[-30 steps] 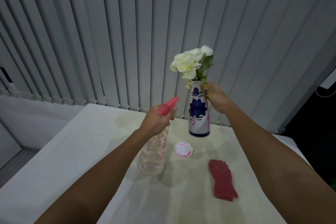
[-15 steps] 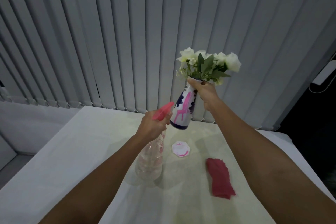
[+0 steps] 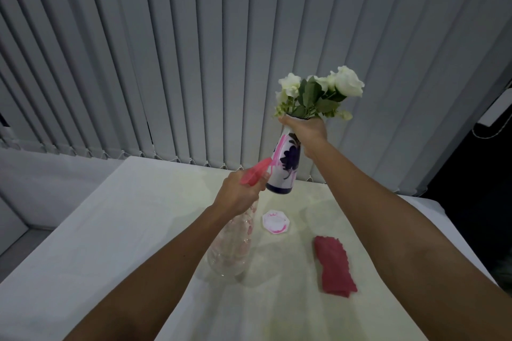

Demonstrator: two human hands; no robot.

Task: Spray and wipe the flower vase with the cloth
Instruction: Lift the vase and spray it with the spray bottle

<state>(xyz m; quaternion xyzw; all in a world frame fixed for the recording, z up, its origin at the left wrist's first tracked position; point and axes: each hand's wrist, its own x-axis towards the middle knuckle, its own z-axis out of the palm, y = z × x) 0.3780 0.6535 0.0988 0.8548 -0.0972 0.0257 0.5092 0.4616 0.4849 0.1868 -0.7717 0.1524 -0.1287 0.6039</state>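
Holding the flower vase (image 3: 285, 163) tilted above the table (image 3: 116, 230), right hand (image 3: 306, 131) wrapped tight around its neck. Left hand (image 3: 239, 195) closed on the spray bottle (image 3: 232, 243), pink nozzle just beside the vase. Red cloth (image 3: 333, 266) lying flat at right, near small white dish (image 3: 276, 221).

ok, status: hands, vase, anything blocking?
Left hand grips spray bottle; right hand holds vase aloft, tilted. Cloth untouched on table. Nothing blocking.
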